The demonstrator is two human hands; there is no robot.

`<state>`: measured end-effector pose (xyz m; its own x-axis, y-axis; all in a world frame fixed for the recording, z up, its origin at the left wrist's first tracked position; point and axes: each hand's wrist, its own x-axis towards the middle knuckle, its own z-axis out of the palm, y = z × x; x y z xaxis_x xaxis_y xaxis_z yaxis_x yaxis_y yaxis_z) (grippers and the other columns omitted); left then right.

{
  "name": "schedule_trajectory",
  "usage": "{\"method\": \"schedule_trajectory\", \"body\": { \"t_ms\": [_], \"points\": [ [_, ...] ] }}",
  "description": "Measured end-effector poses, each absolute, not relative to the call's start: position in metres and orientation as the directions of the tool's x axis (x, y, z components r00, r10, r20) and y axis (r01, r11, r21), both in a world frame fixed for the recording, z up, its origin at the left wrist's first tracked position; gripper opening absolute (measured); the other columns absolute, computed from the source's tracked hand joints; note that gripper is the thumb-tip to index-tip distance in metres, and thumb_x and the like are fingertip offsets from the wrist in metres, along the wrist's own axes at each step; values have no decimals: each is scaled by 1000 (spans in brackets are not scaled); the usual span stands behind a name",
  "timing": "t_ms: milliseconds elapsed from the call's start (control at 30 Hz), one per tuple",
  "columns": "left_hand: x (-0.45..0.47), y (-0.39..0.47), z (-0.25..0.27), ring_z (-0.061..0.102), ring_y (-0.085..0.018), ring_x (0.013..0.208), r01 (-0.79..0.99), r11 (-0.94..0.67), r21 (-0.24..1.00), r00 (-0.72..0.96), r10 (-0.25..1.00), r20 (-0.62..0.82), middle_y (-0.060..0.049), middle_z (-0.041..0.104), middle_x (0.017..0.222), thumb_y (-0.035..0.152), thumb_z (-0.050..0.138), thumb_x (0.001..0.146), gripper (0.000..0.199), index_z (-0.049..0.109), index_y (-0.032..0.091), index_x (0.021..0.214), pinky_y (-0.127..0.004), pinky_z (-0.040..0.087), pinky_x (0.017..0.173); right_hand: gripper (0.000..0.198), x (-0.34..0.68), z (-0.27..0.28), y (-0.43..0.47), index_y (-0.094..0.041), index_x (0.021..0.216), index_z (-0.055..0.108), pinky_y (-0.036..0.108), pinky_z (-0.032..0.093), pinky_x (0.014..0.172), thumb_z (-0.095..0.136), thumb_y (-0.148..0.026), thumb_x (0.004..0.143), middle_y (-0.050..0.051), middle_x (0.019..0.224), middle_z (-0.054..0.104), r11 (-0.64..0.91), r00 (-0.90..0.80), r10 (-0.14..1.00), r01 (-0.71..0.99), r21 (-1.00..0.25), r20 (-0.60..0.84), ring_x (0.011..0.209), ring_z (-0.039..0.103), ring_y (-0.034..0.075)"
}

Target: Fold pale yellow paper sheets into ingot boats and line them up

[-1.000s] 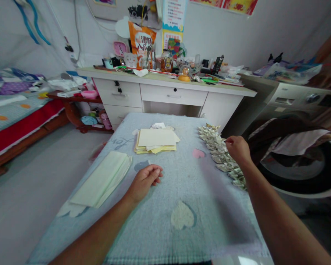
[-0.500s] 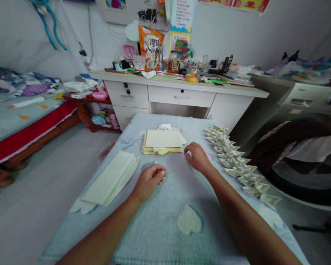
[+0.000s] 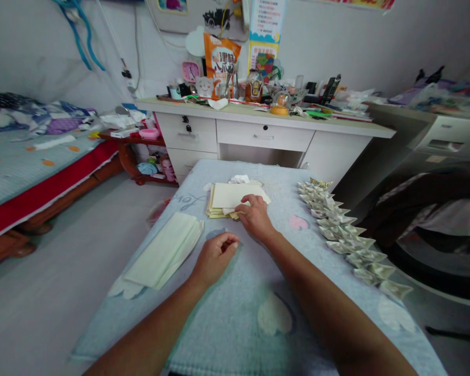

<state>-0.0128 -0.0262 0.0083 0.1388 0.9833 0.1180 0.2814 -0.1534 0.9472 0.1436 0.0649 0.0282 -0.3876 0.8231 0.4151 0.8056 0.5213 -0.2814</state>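
A stack of cream and yellow paper sheets (image 3: 229, 195) lies toward the far end of the cloth-covered table (image 3: 235, 313). My right hand (image 3: 256, 216) is at the stack's near right edge, its bent fingers and thumb closed on the edge of the paper. Whether a sheet is lifted there I cannot make out. Nearer to me, my left hand (image 3: 217, 257) hovers over or rests on the cloth, fingers curled toward the thumb with nothing visible in them. To its left lies a pile of long pale green paper sheets (image 3: 162, 250).
Rows of folded paper boats (image 3: 340, 230) stand along the table's right side. A crumpled white tissue (image 3: 239, 179) lies behind the stack. Beyond is a cluttered white desk (image 3: 266, 130), with a bed (image 3: 43, 162) at left and a washing machine (image 3: 442, 156) at right.
My right hand has moved left and forward, from beside the paper stack onto its near right edge. My left hand has stayed almost in place, curled. The view has shifted slightly.
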Motion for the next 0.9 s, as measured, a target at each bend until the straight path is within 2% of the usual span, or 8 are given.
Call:
{"method": "schedule_trajectory", "body": {
  "t_ms": [267,500,633,800,900],
  "points": [
    [-17,-25,17,58,-17,76,424,-269,864,86,962,258,-2,65,81,24,54,80,14,67,21,81,-26,42,71,17,118,25,74,-26,98,71,38,31,88,58,-24,87,7,116,52,537,-426,811,814,-221,401,107,38,25],
    [-23,-20,16,59,-17,77,418,-274,866,69,960,270,-2,64,82,22,53,81,14,66,20,83,-26,43,73,21,110,22,75,-23,96,71,37,32,82,51,-27,92,9,108,55,549,-456,781,827,-120,427,102,39,25],
    [-24,-19,15,59,-16,75,447,-286,848,73,956,284,-2,64,82,21,51,82,14,65,19,83,-25,43,71,21,108,19,76,-22,94,71,36,32,78,50,-22,93,8,100,58,554,-466,764,828,-84,445,95,41,24],
    [-24,-18,13,59,-15,75,466,-294,835,80,953,291,-2,64,82,21,51,83,14,65,19,84,-25,43,71,17,105,20,77,-19,88,69,34,33,77,52,-22,91,8,95,60,531,-418,783,835,-144,461,92,43,23],
    [-25,-18,11,59,-15,76,479,-300,825,81,951,298,-1,63,83,20,50,84,14,64,19,85,-25,43,71,13,104,22,79,-18,85,66,32,33,78,54,-19,89,8,94,61,491,-364,832,834,-252,418,92,45,23]
  ]
}}
